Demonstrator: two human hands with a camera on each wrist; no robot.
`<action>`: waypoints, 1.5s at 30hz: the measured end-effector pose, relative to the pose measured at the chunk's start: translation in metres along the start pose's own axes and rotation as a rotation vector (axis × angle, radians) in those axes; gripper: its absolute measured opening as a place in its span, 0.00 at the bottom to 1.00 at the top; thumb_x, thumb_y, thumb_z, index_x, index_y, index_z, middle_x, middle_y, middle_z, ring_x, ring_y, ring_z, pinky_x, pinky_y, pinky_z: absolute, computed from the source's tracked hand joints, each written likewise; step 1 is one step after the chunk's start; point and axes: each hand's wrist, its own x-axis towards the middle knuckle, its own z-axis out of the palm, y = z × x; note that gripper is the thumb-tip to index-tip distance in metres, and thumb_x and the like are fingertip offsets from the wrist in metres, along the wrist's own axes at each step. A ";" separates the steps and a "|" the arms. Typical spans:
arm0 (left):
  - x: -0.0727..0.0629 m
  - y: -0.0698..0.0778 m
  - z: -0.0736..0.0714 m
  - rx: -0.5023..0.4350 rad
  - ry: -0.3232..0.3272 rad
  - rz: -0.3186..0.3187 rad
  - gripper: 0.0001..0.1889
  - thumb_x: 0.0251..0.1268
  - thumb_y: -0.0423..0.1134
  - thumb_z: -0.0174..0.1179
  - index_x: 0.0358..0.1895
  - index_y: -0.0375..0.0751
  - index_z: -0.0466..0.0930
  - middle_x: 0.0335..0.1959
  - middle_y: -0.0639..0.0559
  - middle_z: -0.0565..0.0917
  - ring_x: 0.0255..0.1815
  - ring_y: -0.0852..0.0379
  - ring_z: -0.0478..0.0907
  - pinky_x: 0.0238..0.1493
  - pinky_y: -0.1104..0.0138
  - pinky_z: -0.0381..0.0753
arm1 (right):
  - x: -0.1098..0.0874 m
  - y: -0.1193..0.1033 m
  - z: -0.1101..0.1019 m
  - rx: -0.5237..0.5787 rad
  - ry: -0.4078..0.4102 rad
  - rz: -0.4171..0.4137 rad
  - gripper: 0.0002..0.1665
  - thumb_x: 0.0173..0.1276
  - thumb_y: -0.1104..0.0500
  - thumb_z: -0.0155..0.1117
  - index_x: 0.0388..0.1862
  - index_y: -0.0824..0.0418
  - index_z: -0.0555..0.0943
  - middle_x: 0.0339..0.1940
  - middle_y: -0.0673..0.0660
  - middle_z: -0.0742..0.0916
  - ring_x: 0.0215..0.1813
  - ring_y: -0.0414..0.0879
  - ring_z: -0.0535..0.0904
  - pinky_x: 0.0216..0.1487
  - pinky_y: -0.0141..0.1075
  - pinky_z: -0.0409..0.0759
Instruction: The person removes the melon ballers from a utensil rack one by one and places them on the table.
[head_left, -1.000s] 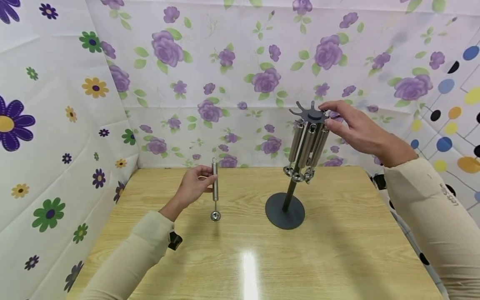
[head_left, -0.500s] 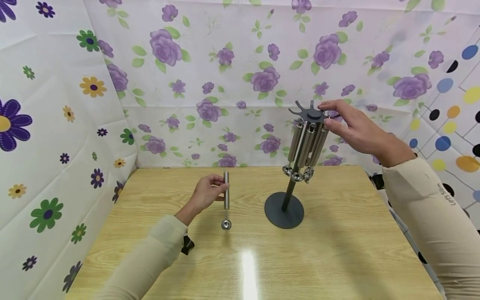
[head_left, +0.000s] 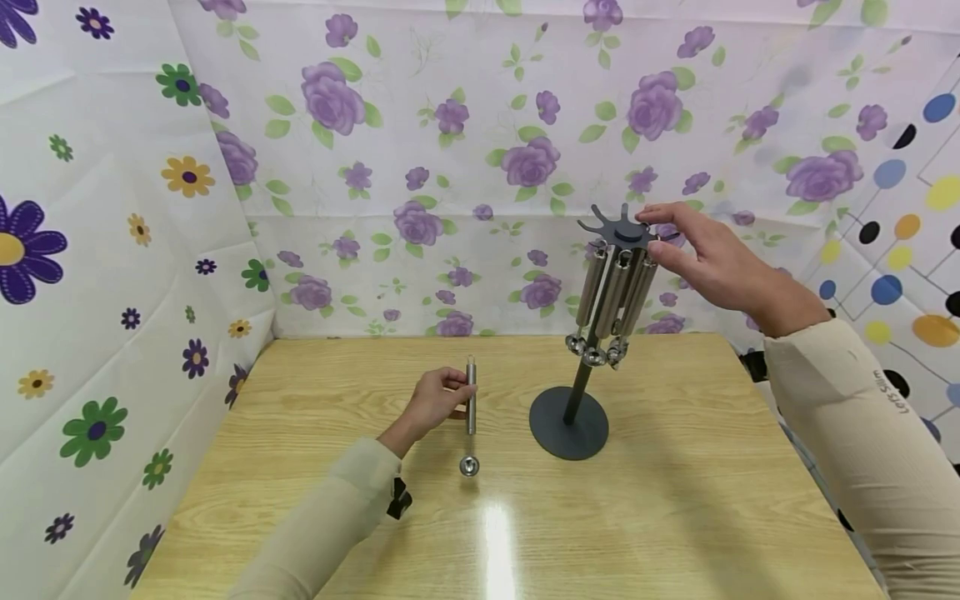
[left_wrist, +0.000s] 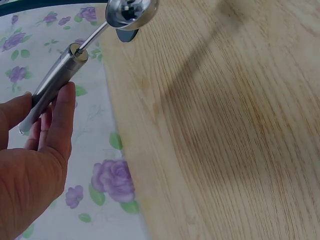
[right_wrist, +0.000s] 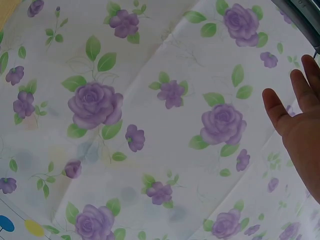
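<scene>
In my left hand (head_left: 433, 404) I hold a small steel melon baller (head_left: 471, 400), with a tubular handle, thin shaft and round cup. My thumb and fingers pinch its handle, and the cup hangs down above the table. In the left wrist view, the melon baller (left_wrist: 131, 11) shows its cup near the top edge. My right hand (head_left: 712, 254) is at the top of a dark utensil rack (head_left: 581, 379), thumb and index finger gripping its right edge. Several steel utensils (head_left: 617, 296) hang below the rack's arms. The right wrist view cuts off the rack (right_wrist: 302, 20) and part of my hand.
The rack's round base (head_left: 568, 442) stands on a light wooden table (head_left: 360, 371). Flowered cloth (head_left: 435, 167) hangs behind the table. Patterned cloths flank both sides, and some rack arms at the left carry nothing.
My left hand has moved right and toward the table's front, carrying the melon baller closer to the rack. My right hand keeps its place at the rack's top.
</scene>
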 end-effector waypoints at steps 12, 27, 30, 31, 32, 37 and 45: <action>0.010 -0.014 0.018 0.044 -0.027 -0.050 0.10 0.71 0.31 0.62 0.48 0.27 0.77 0.39 0.41 0.79 0.35 0.53 0.82 0.43 0.50 0.87 | -0.001 0.001 0.000 0.006 -0.004 0.035 0.31 0.80 0.47 0.50 0.75 0.58 0.65 0.77 0.63 0.65 0.74 0.67 0.60 0.65 0.71 0.57; 0.020 -0.028 0.025 0.067 -0.018 -0.116 0.09 0.71 0.31 0.62 0.47 0.28 0.78 0.37 0.42 0.82 0.34 0.53 0.83 0.41 0.55 0.88 | -0.001 0.003 0.000 0.014 -0.001 0.034 0.30 0.80 0.47 0.52 0.74 0.58 0.66 0.77 0.64 0.65 0.75 0.67 0.58 0.67 0.71 0.56; 0.024 -0.032 0.028 0.061 -0.022 -0.144 0.09 0.71 0.31 0.62 0.46 0.27 0.78 0.37 0.41 0.83 0.33 0.53 0.84 0.39 0.58 0.88 | -0.001 0.003 0.000 0.012 -0.001 0.034 0.30 0.80 0.47 0.52 0.74 0.58 0.66 0.78 0.64 0.64 0.75 0.67 0.58 0.67 0.71 0.55; 0.025 -0.033 0.029 0.064 -0.022 -0.151 0.09 0.71 0.31 0.62 0.46 0.27 0.78 0.37 0.41 0.83 0.32 0.53 0.84 0.38 0.60 0.88 | -0.001 0.003 0.000 0.012 -0.001 0.035 0.30 0.80 0.47 0.52 0.74 0.58 0.66 0.78 0.64 0.64 0.76 0.67 0.57 0.67 0.71 0.55; 0.026 -0.035 0.030 0.068 -0.021 -0.158 0.09 0.71 0.31 0.62 0.46 0.27 0.78 0.37 0.41 0.83 0.32 0.54 0.84 0.37 0.61 0.88 | -0.001 0.002 0.000 0.012 -0.001 0.034 0.30 0.80 0.46 0.51 0.74 0.58 0.66 0.78 0.64 0.64 0.76 0.67 0.57 0.67 0.71 0.55; 0.028 -0.040 0.031 0.089 0.007 -0.189 0.09 0.70 0.32 0.62 0.45 0.28 0.79 0.36 0.42 0.83 0.33 0.54 0.83 0.41 0.59 0.88 | -0.001 0.001 0.000 0.001 0.001 0.028 0.31 0.80 0.46 0.51 0.74 0.60 0.66 0.78 0.63 0.64 0.76 0.66 0.57 0.68 0.70 0.55; 0.037 -0.041 0.028 0.201 0.083 -0.249 0.08 0.68 0.36 0.66 0.37 0.33 0.81 0.27 0.46 0.84 0.25 0.54 0.85 0.31 0.63 0.88 | 0.001 -0.001 0.001 0.015 -0.005 0.044 0.31 0.79 0.46 0.52 0.75 0.59 0.66 0.78 0.62 0.63 0.77 0.66 0.56 0.69 0.70 0.53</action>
